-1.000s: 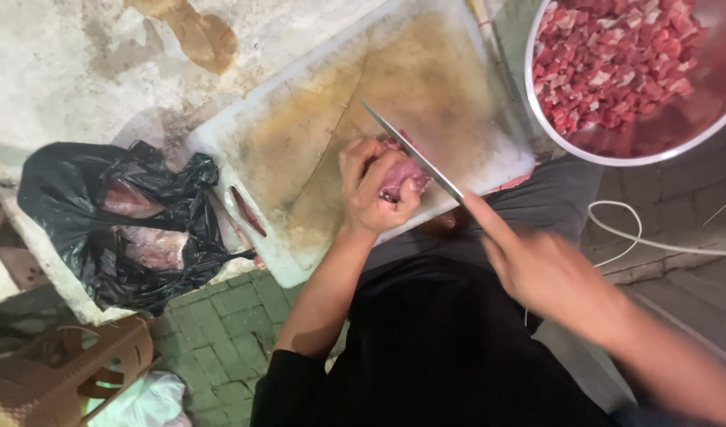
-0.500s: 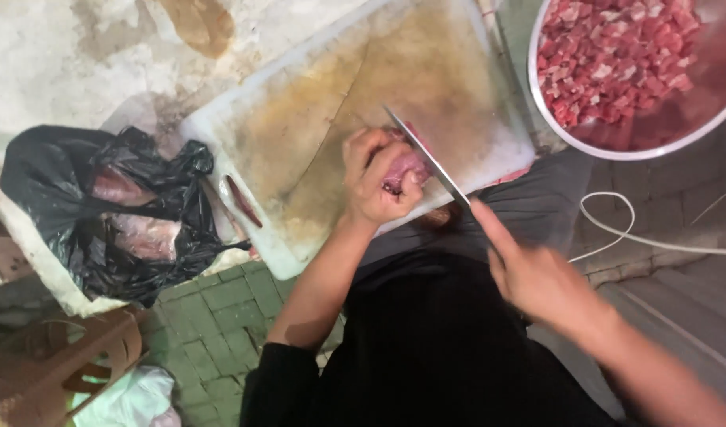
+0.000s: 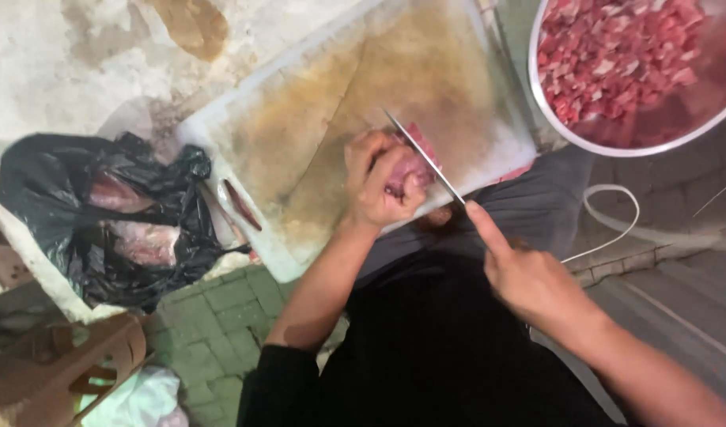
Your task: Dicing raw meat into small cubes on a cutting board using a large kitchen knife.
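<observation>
- My left hand [image 3: 383, 180] is curled shut over a lump of raw meat [image 3: 410, 162], pinning it on the cutting board [image 3: 315, 142], near the board's edge closest to me.
- My right hand [image 3: 529, 281] is closed round the knife handle, index finger stretched along the spine. The knife [image 3: 422, 154] blade runs toward 11 o'clock, edge down against the meat, just beside my left knuckles.
- Step in hand, as I judge it: slicing the lump into small bits, mid-cut.
- Next move, I'd say, calls for keeping the left fingertips tucked back from the blade and shifting the grip along the meat for each fresh slice. The blade sits very close to the fingers, so a slip is the risk.
- Metal bowl [image 3: 553, 119] at 2 o'clock, well filled with red diced meat, rim just beside the board's far right corner.
- Board is white plastic, stained brown across the middle, tilted on a pale, stained worktop [image 3: 70, 55].
- One thin dark meat strip [image 3: 243, 204] lies at the board's left edge, around 9 o'clock from my left hand.
- Black plastic bag [image 3: 70, 205] at 9 o'clock, open, crumpled, pale pink meat pieces showing inside. No label that I can make out.
- Brown plastic stool [image 3: 62, 368] at 7 o'clock on green paving bricks, white bag [image 3: 138, 399] just beside it.
- White cord [image 3: 616, 213] loops at 3 o'clock, on the ground by my knee.
- No signs or printed packages in view.
</observation>
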